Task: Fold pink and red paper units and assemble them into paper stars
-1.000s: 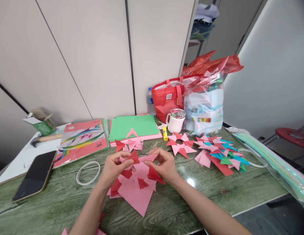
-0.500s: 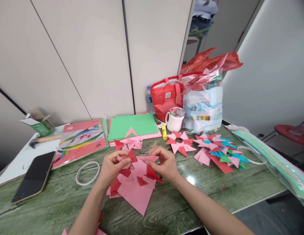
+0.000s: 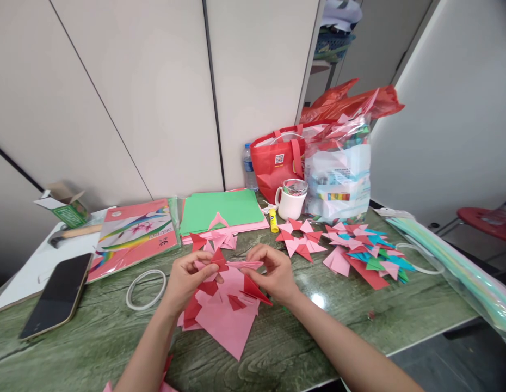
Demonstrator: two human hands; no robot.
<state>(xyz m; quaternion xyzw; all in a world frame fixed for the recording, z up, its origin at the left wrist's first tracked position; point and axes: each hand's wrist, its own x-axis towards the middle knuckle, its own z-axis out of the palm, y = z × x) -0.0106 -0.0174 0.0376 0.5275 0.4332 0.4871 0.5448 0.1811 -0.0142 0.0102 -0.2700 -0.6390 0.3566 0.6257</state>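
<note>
My left hand (image 3: 195,275) pinches a red folded paper piece (image 3: 218,261) between thumb and fingers, with pink paper showing beside it. A pink folded paper strip (image 3: 247,265) is gripped in my right hand (image 3: 273,271); its left end meets the red piece, though I cannot tell whether they are joined. Below both hands lie a pink paper square (image 3: 232,331) and several red and pink folded pieces, partly hidden by my fingers. A red folded piece (image 3: 255,289) lies just under my right thumb.
Folded paper stars (image 3: 300,238) and a multicoloured pile of folded pieces (image 3: 371,250) lie right. Behind are green sheets (image 3: 222,211), a glue stick (image 3: 273,221), a white mug (image 3: 291,200) and bags. Left are a tape ring (image 3: 146,290), a phone (image 3: 57,296) and a hammer (image 3: 77,233).
Almost nothing differs. The pink strip in my right hand has shifted very slightly left, toward the red piece in my left hand.
</note>
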